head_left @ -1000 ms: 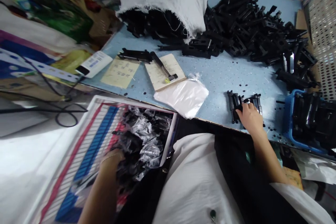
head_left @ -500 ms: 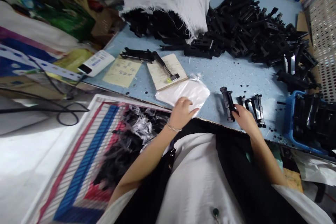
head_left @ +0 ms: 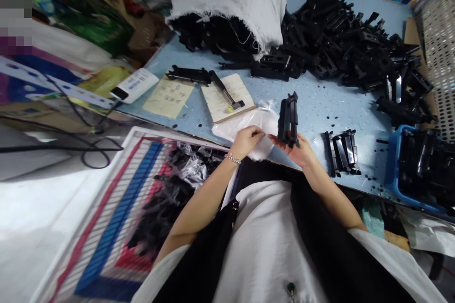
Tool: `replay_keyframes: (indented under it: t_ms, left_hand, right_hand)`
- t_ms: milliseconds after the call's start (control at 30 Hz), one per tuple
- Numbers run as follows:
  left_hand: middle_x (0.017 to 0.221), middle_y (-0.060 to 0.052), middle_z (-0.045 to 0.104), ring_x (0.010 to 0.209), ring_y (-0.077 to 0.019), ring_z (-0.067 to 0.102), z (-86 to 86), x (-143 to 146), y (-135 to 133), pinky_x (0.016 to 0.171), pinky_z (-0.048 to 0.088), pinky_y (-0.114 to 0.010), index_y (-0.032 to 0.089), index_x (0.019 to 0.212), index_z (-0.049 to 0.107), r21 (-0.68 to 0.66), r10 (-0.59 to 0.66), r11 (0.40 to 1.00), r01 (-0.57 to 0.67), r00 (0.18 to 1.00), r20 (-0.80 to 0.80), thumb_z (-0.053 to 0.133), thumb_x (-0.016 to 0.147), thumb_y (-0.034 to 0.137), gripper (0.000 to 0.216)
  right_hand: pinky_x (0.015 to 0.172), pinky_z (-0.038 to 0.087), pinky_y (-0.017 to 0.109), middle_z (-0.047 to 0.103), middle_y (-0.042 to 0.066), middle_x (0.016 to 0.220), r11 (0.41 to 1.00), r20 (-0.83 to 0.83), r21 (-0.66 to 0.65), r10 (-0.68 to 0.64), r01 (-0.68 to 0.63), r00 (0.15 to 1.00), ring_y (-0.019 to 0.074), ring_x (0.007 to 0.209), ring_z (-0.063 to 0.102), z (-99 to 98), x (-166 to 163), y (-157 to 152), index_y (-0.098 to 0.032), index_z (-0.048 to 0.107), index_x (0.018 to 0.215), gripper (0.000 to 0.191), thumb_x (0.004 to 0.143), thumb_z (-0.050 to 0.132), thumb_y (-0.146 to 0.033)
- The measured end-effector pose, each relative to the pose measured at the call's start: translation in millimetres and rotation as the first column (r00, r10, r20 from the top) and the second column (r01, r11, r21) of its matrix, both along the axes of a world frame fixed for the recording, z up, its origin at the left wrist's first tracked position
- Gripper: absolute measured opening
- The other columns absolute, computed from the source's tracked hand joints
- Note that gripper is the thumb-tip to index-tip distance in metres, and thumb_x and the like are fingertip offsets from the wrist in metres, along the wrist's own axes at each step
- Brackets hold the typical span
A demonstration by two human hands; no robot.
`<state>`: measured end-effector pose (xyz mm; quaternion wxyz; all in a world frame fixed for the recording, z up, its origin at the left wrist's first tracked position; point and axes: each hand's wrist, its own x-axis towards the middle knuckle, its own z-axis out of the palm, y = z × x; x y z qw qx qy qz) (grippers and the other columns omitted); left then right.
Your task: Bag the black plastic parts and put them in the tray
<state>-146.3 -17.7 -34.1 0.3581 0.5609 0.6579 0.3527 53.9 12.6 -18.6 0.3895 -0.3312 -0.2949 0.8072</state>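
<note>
Workpiece: one long black rigid part, apparently plastic [head_left: 287, 119], is raised above the worktop [head_left: 305, 97], its long axis near 12-to-6 o'clock. Right grip [head_left: 302, 151]: clamped on the part's lower end. Left grip [head_left: 247, 142]: over the thin whitish plastic-film bags [head_left: 256, 119]; thumb and finger appear close, but whether film lies between them cannot be told.

Handling (judged): part light, stiff, smooth, possibly slippery; narrow end tabs could snap. Grasp mid-length across the long sides. Film soft and slippery; pinch at an edge.

Count, clock positions from the right grip:
- Held: one.
- Row of matching black parts [head_left: 341, 152], 3 o'clock: three.
- Heaped black parts [head_left: 350, 45], 1 o'clock: uncountable.
- Blue plastic bin [head_left: 392, 163], 3 o'clock: one; contents uncountable.
- Cream paper notebook [head_left: 213, 102], 10 o'clock: one.
- Film bags: number indistinct.
</note>
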Motion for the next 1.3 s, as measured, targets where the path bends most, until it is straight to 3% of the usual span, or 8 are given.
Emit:
replay_keyframes:
  t_ms: [167, 333, 433, 667, 800, 900, 1167, 1300]
  left_hand:
    - [0.118, -0.011, 0.071, 0.112, -0.0232, 0.065, 11.9, -1, -11, 0.105, 0.051, -0.042, 0.016, 0.105, 0.070, 0.200, -0.099, 0.964, 0.173, 0.937, -0.336, 0.042, 0.091, 0.011, 0.032]
    - [0.154, -0.013, 0.049, 0.141, -0.0240, 0.049, 16.2, -11, -9, 0.120, 0.042, -0.041, 0.014, 0.147, 0.049, 0.157, -0.155, 0.959, 0.236, 0.901, -0.406, 0.046, 0.088, 0.008, 0.059]
    - [0.159, -0.010, 0.044, 0.146, -0.0233, 0.044, 22.8, -8, -18, 0.122, 0.040, -0.042, 0.019, 0.154, 0.040, 0.158, -0.225, 0.941, 0.299, 0.904, -0.365, 0.044, 0.087, 0.005, 0.069]
    - [0.158, -0.011, 0.044, 0.145, -0.0209, 0.045, 44.3, 35, -67, 0.119, 0.045, -0.039, 0.026, 0.160, 0.026, 0.245, -0.479, 0.784, 0.570, 0.807, -0.346, 0.048, 0.095, 0.010, 0.070]
    - [0.132, -0.012, 0.064, 0.123, -0.0218, 0.063, 53.8, 33, -85, 0.108, 0.054, -0.038, 0.022, 0.141, 0.053, 0.369, -0.244, 0.840, 0.398, 0.884, -0.400, 0.058, 0.096, 0.019, 0.045]
    - [0.111, -0.009, 0.070, 0.106, -0.0196, 0.068, 59.1, 20, -94, 0.101, 0.056, -0.034, 0.020, 0.121, 0.065, 0.432, -0.073, 0.850, 0.301, 0.880, -0.470, 0.056, 0.097, 0.016, 0.026]
    - [0.107, -0.012, 0.060, 0.092, -0.0224, 0.065, 49.2, 19, -89, 0.081, 0.059, -0.035, 0.019, 0.117, 0.070, 0.267, -0.091, 0.918, 0.292, 0.813, -0.575, 0.058, 0.096, 0.030, 0.027]
    - [0.114, -0.007, 0.059, 0.102, -0.0258, 0.062, 65.8, -39, -113, 0.096, 0.055, -0.041, 0.029, 0.108, 0.073, 0.175, 0.067, 0.984, 0.023, 0.867, -0.493, 0.057, 0.094, 0.050, 0.030]
  right_hand:
    - [0.071, 0.056, 0.026, 0.070, -0.003, 0.075, 0.993, 0.123, 0.067, -0.104, 0.097, 0.987, 0.0152, 0.076, 0.068, -15.9, -1, -6, -0.023, 0.066, 0.079, 0.033, 0.066, 0.087, -0.044]
    - [0.054, 0.053, 0.026, 0.072, 0.006, 0.074, 0.901, -0.004, -0.194, 0.394, -0.387, 0.919, 0.0156, 0.062, 0.066, -14.8, 49, -39, -0.016, 0.066, 0.088, 0.031, 0.081, 0.076, -0.045]
    - [0.048, 0.047, 0.020, 0.073, 0.007, 0.080, 0.813, -0.149, -0.325, 0.460, -0.483, 0.875, 0.0116, 0.059, 0.061, -21.4, 53, -48, -0.015, 0.066, 0.091, 0.033, 0.075, 0.081, -0.040]
    - [0.051, 0.046, 0.019, 0.064, -0.001, 0.069, 0.948, 0.012, -0.199, 0.255, -0.248, 0.967, 0.0097, 0.059, 0.054, -32.0, 19, -35, -0.019, 0.065, 0.081, 0.027, 0.074, 0.081, -0.040]
    - [0.065, 0.053, 0.023, 0.065, -0.001, 0.078, 0.967, 0.273, 0.088, 0.208, -0.240, 0.939, 0.0115, 0.071, 0.062, -13.6, 16, -41, -0.019, 0.068, 0.089, 0.023, 0.081, 0.076, -0.039]
    - [0.081, 0.057, 0.030, 0.068, 0.000, 0.089, 0.932, 0.232, 0.074, 0.330, -0.355, 0.915, 0.0143, 0.082, 0.067, -11.2, 9, -50, -0.018, 0.068, 0.099, 0.028, 0.080, 0.076, -0.037]
    - [0.087, 0.058, 0.031, 0.072, 0.000, 0.094, 0.959, 0.138, 0.035, 0.274, -0.281, 0.952, 0.0144, 0.087, 0.068, -32.2, -24, -63, -0.021, 0.069, 0.108, 0.039, 0.075, 0.079, -0.040]
    - [0.087, 0.058, 0.036, 0.073, 0.005, 0.104, 0.905, 0.322, 0.161, 0.328, -0.393, 0.888, 0.0174, 0.091, 0.070, -5.4, 15, -51, -0.022, 0.067, 0.120, 0.041, 0.084, 0.071, -0.042]
